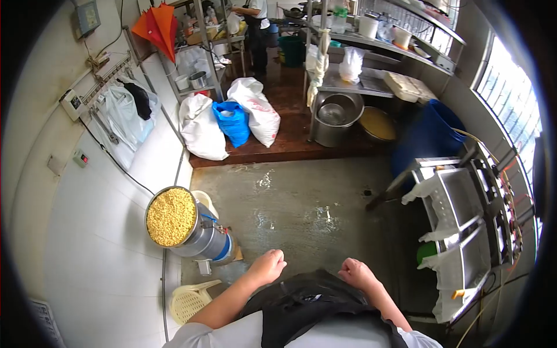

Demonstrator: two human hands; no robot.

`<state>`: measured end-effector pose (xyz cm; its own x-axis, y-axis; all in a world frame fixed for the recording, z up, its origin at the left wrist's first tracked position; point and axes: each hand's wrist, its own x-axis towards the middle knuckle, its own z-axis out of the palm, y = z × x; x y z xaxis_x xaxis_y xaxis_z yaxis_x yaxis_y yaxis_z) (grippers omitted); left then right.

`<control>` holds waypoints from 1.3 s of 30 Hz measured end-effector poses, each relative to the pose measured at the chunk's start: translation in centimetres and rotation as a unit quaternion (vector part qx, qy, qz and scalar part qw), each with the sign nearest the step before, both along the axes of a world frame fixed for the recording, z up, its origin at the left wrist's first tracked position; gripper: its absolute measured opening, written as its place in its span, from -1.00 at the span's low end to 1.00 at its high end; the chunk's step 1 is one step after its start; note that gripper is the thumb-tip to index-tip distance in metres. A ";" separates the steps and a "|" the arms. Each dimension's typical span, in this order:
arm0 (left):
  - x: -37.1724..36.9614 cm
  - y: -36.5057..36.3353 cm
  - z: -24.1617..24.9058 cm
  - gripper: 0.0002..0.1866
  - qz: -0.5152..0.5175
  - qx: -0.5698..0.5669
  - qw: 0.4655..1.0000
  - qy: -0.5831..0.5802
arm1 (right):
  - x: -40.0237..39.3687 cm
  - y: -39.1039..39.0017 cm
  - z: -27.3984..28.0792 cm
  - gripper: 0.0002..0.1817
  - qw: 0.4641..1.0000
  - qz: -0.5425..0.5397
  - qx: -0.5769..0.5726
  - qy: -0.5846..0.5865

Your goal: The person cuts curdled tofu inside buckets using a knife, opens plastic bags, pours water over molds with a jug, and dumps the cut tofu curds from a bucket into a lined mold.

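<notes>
Both of my hands are held out in front of a black apron, above the wet floor. My left hand (268,267) is curled closed, to the right of a metal machine (200,238) whose round hopper is full of yellow beans (170,217). My right hand (356,272) is curled too, with the knuckles up, on the right side of the apron (313,296). Whether anything is inside either set of fingers is too small to tell. Neither hand touches the machine.
White sacks (203,126) and a blue bag (232,123) stand on the raised brown floor. A large pot (337,119), a blue barrel (426,136) and a metal rack (458,232) are at right. A plastic stool (190,301) is lower left. Another person (255,35) stands far back.
</notes>
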<state>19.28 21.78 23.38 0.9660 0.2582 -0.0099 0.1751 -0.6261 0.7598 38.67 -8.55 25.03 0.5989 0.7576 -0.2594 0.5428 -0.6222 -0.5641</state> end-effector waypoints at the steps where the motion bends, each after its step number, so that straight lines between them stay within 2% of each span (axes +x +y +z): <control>1: 0.5 0.8 -0.2 -0.80 0.010 0.016 0.999 -0.033 | 1.6 0.9 -0.2 -0.75 1.000 0.008 -0.012 0.003; 5: 3.4 5.1 -0.5 -0.76 0.050 0.001 0.999 -0.008 | 8.2 5.0 -2.4 -0.71 0.998 0.057 -0.011 -0.006; 9: 8.0 10.5 -1.6 -0.76 0.087 0.048 0.995 0.026 | 16.0 10.7 -7.1 -0.66 0.994 0.105 -0.002 -0.013; 12: 11.7 14.5 -1.1 -0.73 0.107 0.076 0.990 0.050 | 21.5 16.7 -8.5 -0.65 0.985 0.169 0.000 -0.019; 14: 14.2 17.3 0.2 -0.69 0.088 0.092 0.987 0.095 | 25.0 21.5 -7.8 -0.67 0.970 0.241 0.018 -0.020; 16: 16.4 19.8 2.4 -0.65 0.097 0.098 0.987 0.088 | 28.0 26.6 -4.6 -0.69 0.968 0.248 0.036 -0.002; 18: 18.2 21.9 5.1 -0.71 0.150 0.049 0.976 0.151 | 30.5 31.6 -2.5 -0.70 0.963 0.261 0.061 0.034; 22: 19.1 26.1 2.7 -0.77 0.250 0.069 0.960 0.102 | 34.7 40.0 -1.3 -0.68 0.955 0.284 0.071 -0.052; 24: 19.5 28.4 1.7 -0.79 0.240 0.056 0.963 0.111 | 35.7 44.2 0.2 -0.64 0.957 0.265 0.118 0.002; 25: 19.8 29.7 1.4 -0.79 0.250 0.054 0.961 0.104 | 36.1 46.2 1.1 -0.65 0.961 0.262 0.083 0.041; 28: 20.2 33.3 -0.3 -0.79 0.241 0.049 0.958 0.148 | 37.0 51.5 0.4 -0.64 0.958 0.277 0.056 0.040; 30: 20.2 36.7 -2.6 -0.76 0.259 0.044 0.961 0.088 | 39.0 55.0 -3.5 -0.59 0.951 0.307 0.023 0.028; 32: 20.4 40.8 -3.4 -0.74 0.272 0.039 0.956 0.107 | 40.2 58.1 -6.3 -0.54 0.910 0.390 -0.134 -0.037; 33: 20.7 43.1 -3.7 -0.72 0.279 0.036 0.952 0.123 | 41.0 59.3 -7.9 -0.54 0.909 0.392 -0.135 -0.040; 35: 20.8 48.1 -5.4 -0.68 0.272 0.049 0.949 0.149 | 43.7 61.3 -11.3 -0.53 0.917 0.365 -0.155 0.048; 37: 21.3 52.1 -5.3 -0.64 0.262 0.058 0.946 0.180 | 47.8 62.1 -17.6 -0.53 0.946 0.267 -0.181 0.042; 39: 21.9 56.8 -3.8 -0.63 0.247 0.032 0.950 0.188 | 50.4 61.7 -17.6 -0.50 0.944 0.196 -0.266 0.017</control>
<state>41.19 78.60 19.63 0.6580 0.6913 -0.2985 0.7110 -0.4396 0.5489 89.08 53.17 7.45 0.2834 0.6764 -0.6798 0.7773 -0.5772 -0.2503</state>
